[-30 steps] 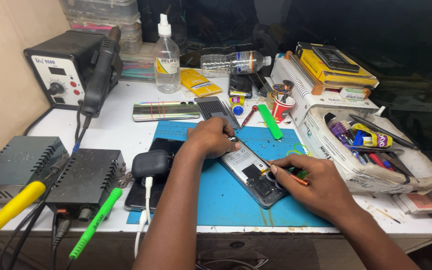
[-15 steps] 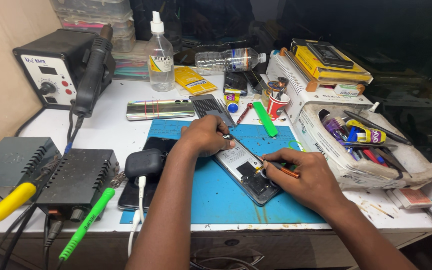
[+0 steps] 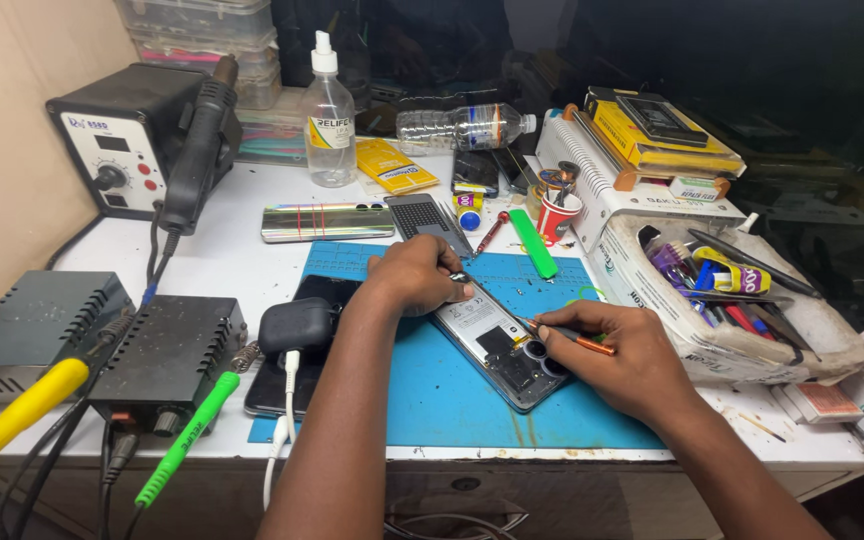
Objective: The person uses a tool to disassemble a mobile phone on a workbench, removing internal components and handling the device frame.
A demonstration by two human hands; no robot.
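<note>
From up here I cannot see the upper end of the opened grey smartphone with its back cover off [image 3: 497, 345], because my left hand [image 3: 414, 275] lies over it; what the fingers there do is hidden under the knuckles, so I cannot tell how far that grip is closed. The tip of the thin orange-handled screwdriver [image 3: 570, 339] is too small to make out where it meets the phone near the round camera rings. My right hand [image 3: 617, 355] has its grip pinched narrow around that screwdriver, thumb and forefinger closed on the shaft, the handle poking out to the right. The phone lies slantwise on the blue rubber work mat [image 3: 432, 390] on the white counter [image 3: 222, 255], directly under and between both grips. Just left of my left forearm sits a small black earbud case [image 3: 297, 325], with a white cable trailing below it.
</note>
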